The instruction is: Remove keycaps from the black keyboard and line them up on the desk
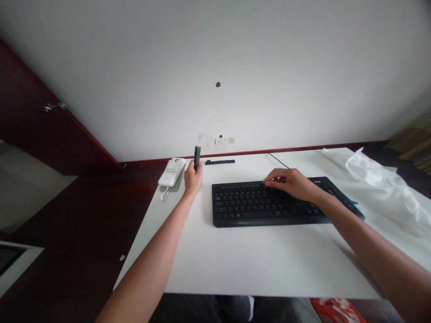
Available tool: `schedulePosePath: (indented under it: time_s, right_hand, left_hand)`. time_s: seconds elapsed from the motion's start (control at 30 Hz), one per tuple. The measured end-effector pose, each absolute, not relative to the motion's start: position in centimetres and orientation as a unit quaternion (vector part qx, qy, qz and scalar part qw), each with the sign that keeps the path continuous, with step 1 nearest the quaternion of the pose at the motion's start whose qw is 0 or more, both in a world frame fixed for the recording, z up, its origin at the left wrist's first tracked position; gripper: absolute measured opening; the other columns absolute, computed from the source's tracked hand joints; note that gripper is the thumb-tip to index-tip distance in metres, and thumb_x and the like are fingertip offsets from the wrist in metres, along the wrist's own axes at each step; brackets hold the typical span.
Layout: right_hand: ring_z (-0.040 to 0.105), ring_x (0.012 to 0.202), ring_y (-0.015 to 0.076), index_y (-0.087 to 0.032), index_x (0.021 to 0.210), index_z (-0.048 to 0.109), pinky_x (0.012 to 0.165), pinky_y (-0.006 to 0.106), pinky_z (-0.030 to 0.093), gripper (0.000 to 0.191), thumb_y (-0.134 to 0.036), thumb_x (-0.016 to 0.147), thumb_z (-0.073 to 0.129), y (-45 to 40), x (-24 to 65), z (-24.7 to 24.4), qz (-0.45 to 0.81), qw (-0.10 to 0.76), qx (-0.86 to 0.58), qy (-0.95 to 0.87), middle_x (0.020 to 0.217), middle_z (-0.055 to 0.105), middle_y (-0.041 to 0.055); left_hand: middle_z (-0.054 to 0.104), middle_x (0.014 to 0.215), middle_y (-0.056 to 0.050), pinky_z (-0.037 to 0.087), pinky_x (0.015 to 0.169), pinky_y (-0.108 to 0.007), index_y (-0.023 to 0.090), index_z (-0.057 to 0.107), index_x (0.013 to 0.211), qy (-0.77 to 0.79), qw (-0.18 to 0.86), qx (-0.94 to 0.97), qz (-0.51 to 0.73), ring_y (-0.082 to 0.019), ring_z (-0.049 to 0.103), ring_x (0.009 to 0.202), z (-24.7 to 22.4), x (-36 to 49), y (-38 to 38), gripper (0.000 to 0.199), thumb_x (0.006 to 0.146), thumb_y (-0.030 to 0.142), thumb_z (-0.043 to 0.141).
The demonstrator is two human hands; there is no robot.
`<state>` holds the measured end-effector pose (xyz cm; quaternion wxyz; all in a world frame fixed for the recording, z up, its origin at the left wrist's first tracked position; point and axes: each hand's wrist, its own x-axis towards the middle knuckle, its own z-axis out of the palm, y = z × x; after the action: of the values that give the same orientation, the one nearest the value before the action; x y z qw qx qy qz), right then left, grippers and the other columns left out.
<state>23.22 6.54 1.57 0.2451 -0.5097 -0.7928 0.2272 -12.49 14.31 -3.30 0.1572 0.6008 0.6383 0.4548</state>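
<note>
A black keyboard (269,204) lies across the middle of a white table (235,264). My right hand (289,183) rests on its top rows, fingers bent over a small red object; whether the hand grips it I cannot tell. My left hand (193,177) is closed around a slim black stick-shaped object (197,157), held upright to the left of the keyboard. A white oblong device (172,172) with a looped cord lies just left of that hand. A row of small black pieces (220,162) sits behind the keyboard near the wall.
A crumpled white cloth or plastic sheet (380,184) covers the table's right side. A thin black cable (278,160) runs from the keyboard toward the wall. Dark red floor and a dark door (40,121) lie to the left. A red-and-white item (336,310) shows under the front edge.
</note>
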Motion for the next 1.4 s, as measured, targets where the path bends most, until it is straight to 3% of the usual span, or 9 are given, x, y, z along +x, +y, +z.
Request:
schedulePosePath:
  time_s: [0.17, 0.43, 0.67, 0.83, 1.07, 1.4]
  right_hand:
    - [0.073, 0.092, 0.027, -0.026, 0.093, 0.081, 0.085, 0.037, 0.055, 0.038, -0.06, 0.085, 0.066, 10.9, 22.7, 1.8, 0.233, 0.231, -0.554, -0.765, 0.094, 0.081, 0.0036]
    - [0.07, 0.085, 0.0246, -0.019, 0.085, 0.081, 0.07, 0.033, 0.054, 0.033, -0.05, 0.073, 0.075, 20.5, 19.0, 2.6, 0.345, 0.102, -0.592, -0.721, 0.093, 0.079, 0.0109]
    - [0.068, 0.074, 0.0226, -0.018, 0.081, 0.082, 0.068, 0.035, 0.055, 0.03, -0.045, 0.071, 0.08, 22.6, 17.8, 2.6, 0.316, 0.026, -0.618, -0.719, 0.083, 0.077, 0.01]
    - [0.072, 0.08, 0.0253, -0.018, 0.084, 0.081, 0.071, 0.036, 0.059, 0.03, -0.046, 0.076, 0.075, 23.2, 18.8, 2.3, 0.326, 0.034, -0.605, -0.726, 0.088, 0.078, 0.0116]
    - [0.072, 0.104, 0.0292, -0.023, 0.108, 0.077, 0.09, 0.04, 0.058, 0.042, -0.038, 0.07, 0.08, 23.4, 19.3, 1.6, 0.275, 0.025, -0.527, -0.803, 0.11, 0.078, 0.0088]
    - [0.073, 0.097, 0.0278, -0.025, 0.098, 0.081, 0.087, 0.039, 0.057, 0.025, -0.035, 0.075, 0.077, 22.3, 18.2, 1.9, 0.244, 0.046, -0.52, -0.817, 0.102, 0.08, 0.0059]
  left_hand:
    - [0.071, 0.082, -0.004, 0.04, 0.066, -0.026, 0.023, 0.067, 0.104, 0.651, 0.164, 0.603, 0.432, -0.022, 0.065, 0.077, -3.1, -12.4, 14.1, 0.03, 0.102, 0.047, 0.049]
    - [0.071, 0.082, -0.005, 0.038, 0.065, -0.027, 0.024, 0.067, 0.106, 0.645, 0.174, 0.615, 0.419, -0.022, 0.065, 0.076, -3.4, -12.5, 14.1, 0.03, 0.101, 0.048, 0.05]
    - [0.073, 0.086, -0.004, 0.037, 0.063, -0.027, 0.025, 0.068, 0.11, 0.639, 0.183, 0.62, 0.416, -0.021, 0.065, 0.075, -3.7, -12.5, 14.4, 0.028, 0.1, 0.047, 0.052]
    - [0.073, 0.086, -0.004, 0.04, 0.066, -0.027, 0.025, 0.068, 0.112, 0.635, 0.191, 0.622, 0.416, -0.022, 0.066, 0.076, -3.8, -12.5, 14.4, 0.028, 0.1, 0.045, 0.052]
    - [0.072, 0.084, -0.004, 0.04, 0.067, -0.027, 0.025, 0.069, 0.11, 0.628, 0.191, 0.624, 0.425, -0.022, 0.065, 0.077, -3.5, -12.5, 14.1, 0.028, 0.099, 0.046, 0.053]
    - [0.075, 0.091, -0.004, 0.044, 0.07, -0.026, 0.025, 0.069, 0.111, 0.622, 0.202, 0.622, 0.431, -0.02, 0.067, 0.079, -3.2, -12.3, 14.1, 0.025, 0.098, 0.04, 0.054]
